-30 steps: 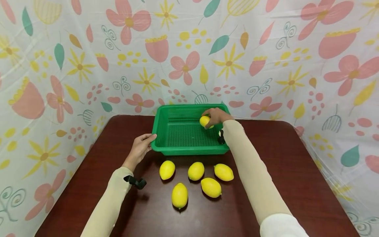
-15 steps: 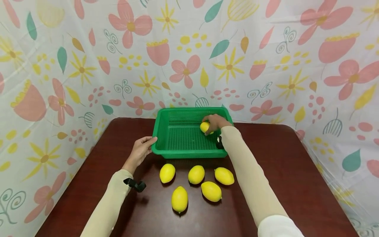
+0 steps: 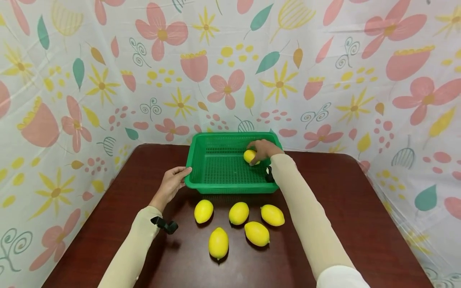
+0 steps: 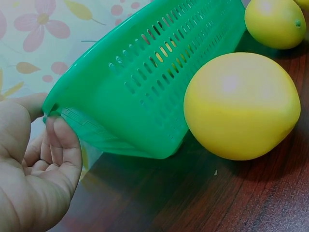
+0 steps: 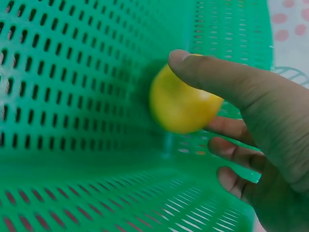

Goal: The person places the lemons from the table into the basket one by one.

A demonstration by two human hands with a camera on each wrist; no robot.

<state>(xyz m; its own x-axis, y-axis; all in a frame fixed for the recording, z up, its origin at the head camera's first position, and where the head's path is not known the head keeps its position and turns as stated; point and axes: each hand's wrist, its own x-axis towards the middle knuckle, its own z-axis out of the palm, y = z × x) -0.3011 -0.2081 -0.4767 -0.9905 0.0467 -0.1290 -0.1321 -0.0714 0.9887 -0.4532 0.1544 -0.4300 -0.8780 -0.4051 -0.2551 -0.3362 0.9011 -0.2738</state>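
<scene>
A green plastic basket (image 3: 230,188) with slotted walls stands toward the back of the table. My left hand (image 3: 170,185) pinches its rim at the left front corner, thumb on top and fingers curled beneath, as the left wrist view shows. Inside the basket, near its right end, my right hand (image 3: 264,149) holds a yellow lemon (image 5: 181,104). The thumb lies over the lemon and a finger reaches behind it; the other fingers are spread and bent. Whether the lemon touches the basket floor is hard to tell.
In front of the basket several lemons lie on the dark wooden table (image 3: 324,208): one lemon (image 3: 203,211) at left, another lemon (image 3: 218,243) nearest me, others to the right. Behind hangs a flowered cloth (image 3: 230,60).
The right hand has come down slightly inside the basket with the lemon. The left hand keeps its grip on the rim. The head view has tilted up a little, so everything sits lower.
</scene>
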